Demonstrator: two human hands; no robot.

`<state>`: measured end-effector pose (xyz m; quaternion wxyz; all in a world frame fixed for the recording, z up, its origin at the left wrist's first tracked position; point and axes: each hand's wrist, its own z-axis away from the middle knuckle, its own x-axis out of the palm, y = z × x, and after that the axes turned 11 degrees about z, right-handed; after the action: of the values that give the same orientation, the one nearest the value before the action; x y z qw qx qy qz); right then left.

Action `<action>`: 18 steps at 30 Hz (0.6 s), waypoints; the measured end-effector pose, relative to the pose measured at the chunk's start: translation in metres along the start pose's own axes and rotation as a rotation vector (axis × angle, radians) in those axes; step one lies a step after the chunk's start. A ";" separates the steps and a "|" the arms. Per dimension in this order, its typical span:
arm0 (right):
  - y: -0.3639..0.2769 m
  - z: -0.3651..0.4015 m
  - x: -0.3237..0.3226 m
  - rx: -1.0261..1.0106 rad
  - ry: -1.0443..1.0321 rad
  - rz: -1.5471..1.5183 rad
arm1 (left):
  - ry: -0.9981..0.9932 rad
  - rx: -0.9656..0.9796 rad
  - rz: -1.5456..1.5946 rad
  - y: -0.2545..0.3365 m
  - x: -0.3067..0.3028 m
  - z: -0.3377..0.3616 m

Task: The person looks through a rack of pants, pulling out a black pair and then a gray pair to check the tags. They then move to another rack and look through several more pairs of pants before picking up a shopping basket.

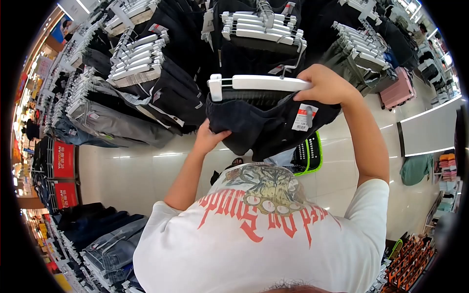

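A pair of dark trousers (254, 124) hangs from a white clip hanger (268, 83) in front of my chest. My right hand (325, 87) is closed around the hanger's right end, at the waistband's corner. Lower on the left, my left hand (210, 137) pinches the trousers' edge, its thumb in front and the other fingers partly hidden by cloth. A white and red price tag (304, 117) with a grey security pin lies on the front of the trousers.
Several trousers on white hangers (264, 34) fill the rack ahead, with more hangers (139, 61) to the left. A black and green shopping basket (310, 155) stands on the floor below. A pink suitcase (398, 88) is at the right; folded jeans (115, 244) lie at lower left.
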<state>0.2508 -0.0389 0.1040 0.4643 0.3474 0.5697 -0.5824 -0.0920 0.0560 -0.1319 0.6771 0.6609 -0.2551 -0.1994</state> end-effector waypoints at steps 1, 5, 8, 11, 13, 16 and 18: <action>0.004 -0.001 -0.004 0.007 0.005 -0.013 | -0.028 -0.014 -0.007 0.005 0.000 0.002; 0.032 -0.010 -0.014 0.148 0.007 -0.103 | -0.078 -0.045 0.024 0.026 0.001 0.009; 0.057 -0.016 0.000 0.263 -0.028 -0.160 | -0.078 -0.171 0.062 0.042 -0.002 0.023; 0.087 -0.025 0.016 0.231 0.015 -0.216 | -0.073 -0.058 0.104 0.051 0.005 0.031; 0.088 -0.025 0.018 0.223 0.029 -0.234 | -0.135 -0.079 0.132 0.049 0.002 0.034; 0.085 -0.024 0.012 0.250 0.018 -0.226 | -0.226 -0.181 0.098 0.040 -0.016 0.035; 0.099 -0.026 0.017 0.227 0.050 -0.238 | -0.289 -0.290 0.000 0.024 -0.034 0.037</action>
<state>0.3345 -0.0078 0.0520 0.3354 0.3422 0.5486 -0.6851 -0.1431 0.0488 -0.1108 0.7213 0.5211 -0.3183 -0.3268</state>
